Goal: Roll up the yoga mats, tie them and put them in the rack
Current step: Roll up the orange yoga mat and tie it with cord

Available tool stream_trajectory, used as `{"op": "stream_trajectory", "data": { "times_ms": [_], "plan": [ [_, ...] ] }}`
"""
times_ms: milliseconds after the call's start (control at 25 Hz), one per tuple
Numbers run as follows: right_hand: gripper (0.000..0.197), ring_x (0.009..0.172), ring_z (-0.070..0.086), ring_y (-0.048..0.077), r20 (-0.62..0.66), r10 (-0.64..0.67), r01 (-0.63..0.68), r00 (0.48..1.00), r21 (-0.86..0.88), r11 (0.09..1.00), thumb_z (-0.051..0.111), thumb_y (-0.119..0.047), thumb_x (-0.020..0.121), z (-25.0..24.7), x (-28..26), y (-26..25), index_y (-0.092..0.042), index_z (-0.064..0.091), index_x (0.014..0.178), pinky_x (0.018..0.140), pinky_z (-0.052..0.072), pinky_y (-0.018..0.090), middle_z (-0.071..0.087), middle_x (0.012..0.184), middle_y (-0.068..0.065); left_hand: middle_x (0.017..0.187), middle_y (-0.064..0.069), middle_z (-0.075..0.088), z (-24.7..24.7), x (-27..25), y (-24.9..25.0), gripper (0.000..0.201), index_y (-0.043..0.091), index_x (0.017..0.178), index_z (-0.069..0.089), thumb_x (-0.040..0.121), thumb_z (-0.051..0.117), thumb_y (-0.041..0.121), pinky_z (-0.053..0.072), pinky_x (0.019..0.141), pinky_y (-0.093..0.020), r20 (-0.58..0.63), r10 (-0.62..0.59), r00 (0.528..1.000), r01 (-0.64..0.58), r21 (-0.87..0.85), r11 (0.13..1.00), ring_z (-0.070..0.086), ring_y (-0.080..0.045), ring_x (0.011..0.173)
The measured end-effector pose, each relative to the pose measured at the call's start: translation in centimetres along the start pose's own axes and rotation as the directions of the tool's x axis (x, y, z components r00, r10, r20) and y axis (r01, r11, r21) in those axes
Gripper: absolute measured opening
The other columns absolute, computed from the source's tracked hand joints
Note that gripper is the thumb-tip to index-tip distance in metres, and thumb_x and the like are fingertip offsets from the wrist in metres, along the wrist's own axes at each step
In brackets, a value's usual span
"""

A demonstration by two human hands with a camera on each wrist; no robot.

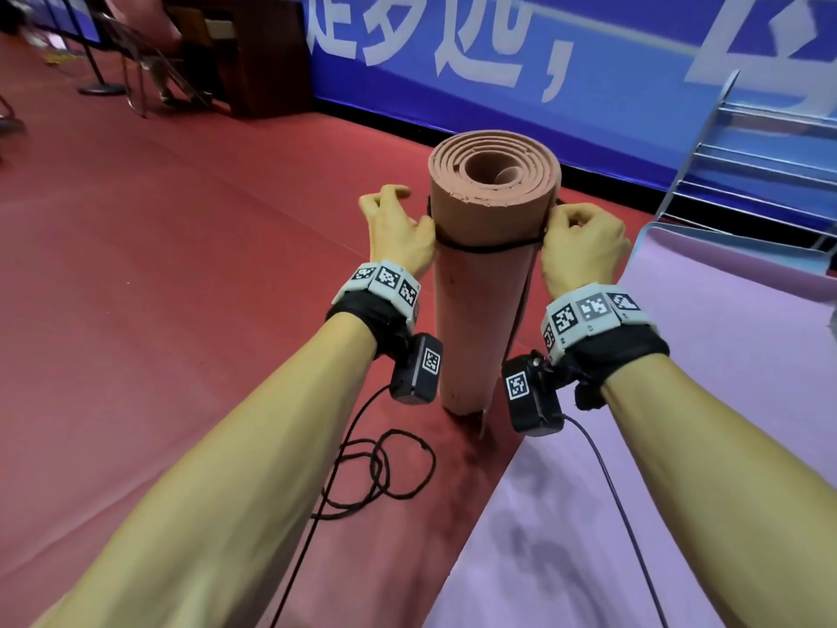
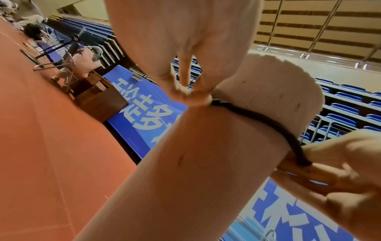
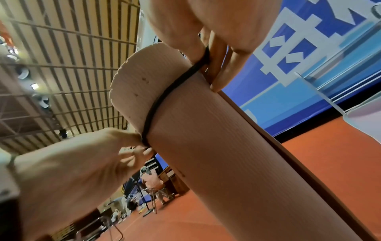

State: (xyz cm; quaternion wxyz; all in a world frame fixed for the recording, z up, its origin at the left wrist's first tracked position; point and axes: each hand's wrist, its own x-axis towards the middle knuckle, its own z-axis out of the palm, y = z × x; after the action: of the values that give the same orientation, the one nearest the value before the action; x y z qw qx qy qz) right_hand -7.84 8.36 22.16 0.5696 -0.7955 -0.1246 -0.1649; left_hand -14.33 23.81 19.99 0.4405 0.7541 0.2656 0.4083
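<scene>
A salmon-pink rolled yoga mat stands upright on the red floor, its spiral end facing up. A black band circles it a little below the top. My left hand is at the roll's left side and pinches the band against the mat, as the left wrist view shows. On the roll's right side my right hand has its fingers curled round the band at the mat's outer edge. The band's far side is hidden behind the roll.
A purple mat lies flat on the floor to the right. A metal rack stands behind it against the blue banner wall. Black cords coil on the floor by the roll's base. A wooden desk and a chair stand far left.
</scene>
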Motion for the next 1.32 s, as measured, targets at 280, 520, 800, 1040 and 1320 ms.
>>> {"op": "stream_trajectory", "data": {
  "times_ms": [280,520,800,1040,1320],
  "plan": [
    [0.025,0.111,0.058,0.028,-0.062,-0.005,0.001,0.998,-0.064,0.998,0.051,-0.009,0.094,0.7,1.4,1.1,-0.009,0.067,0.112,0.092,0.037,0.029,0.07,0.112,0.008,0.056,-0.011,0.058,0.8,3.2,-0.1,0.026,0.008,0.058,0.058,0.081,0.047,0.009,0.06,0.074,-0.043,0.201,-0.146,0.969,0.155,-0.031,0.987,0.06,-0.028,0.057],
    [0.023,0.085,0.05,0.024,-0.004,0.079,-0.079,0.997,-0.013,0.997,0.048,-0.013,0.093,1.0,3.1,2.9,-0.012,0.066,0.079,0.077,0.037,0.028,0.059,0.08,-0.001,0.062,-0.014,0.054,0.5,3.8,-1.3,0.03,0.005,0.055,0.051,0.084,0.058,0.011,0.05,0.059,-0.031,0.317,-0.157,0.935,0.158,0.023,0.987,0.052,-0.018,0.061],
    [0.03,0.076,0.062,0.037,0.233,0.273,-0.266,0.933,-0.062,0.962,0.042,-0.021,0.073,4.1,3.8,10.9,-0.011,0.063,0.056,0.079,0.055,0.047,0.067,0.069,0.009,0.064,-0.018,0.057,3.4,3.8,-7.8,0.035,-0.006,0.059,0.059,0.083,0.066,0.018,0.05,0.064,-0.032,0.43,-0.291,0.855,0.287,0.075,0.955,0.047,-0.021,0.064],
    [0.028,0.073,0.057,0.036,0.348,0.27,-0.235,0.898,-0.14,0.962,0.048,-0.01,0.082,5.5,4.1,15.6,-0.01,0.054,0.054,0.075,0.05,0.046,0.061,0.069,0.015,0.052,-0.01,0.058,6.7,2.7,-12.4,0.048,0.008,0.044,0.059,0.091,0.06,0.005,0.051,0.061,-0.027,0.494,-0.372,0.786,0.377,0.094,0.921,0.054,-0.015,0.05],
    [0.024,0.074,0.059,0.029,0.411,0.436,-0.341,0.801,-0.286,0.896,0.051,-0.003,0.081,6.3,4.0,20.7,0.0,0.066,0.062,0.071,0.05,0.038,0.064,0.069,0.016,0.037,0.008,0.055,8.2,1.2,-16.4,0.043,0.016,0.049,0.058,0.084,0.059,-0.009,0.046,0.067,-0.028,0.563,-0.479,0.673,0.271,0.416,0.868,0.056,0.0,0.043]
  ]
}}
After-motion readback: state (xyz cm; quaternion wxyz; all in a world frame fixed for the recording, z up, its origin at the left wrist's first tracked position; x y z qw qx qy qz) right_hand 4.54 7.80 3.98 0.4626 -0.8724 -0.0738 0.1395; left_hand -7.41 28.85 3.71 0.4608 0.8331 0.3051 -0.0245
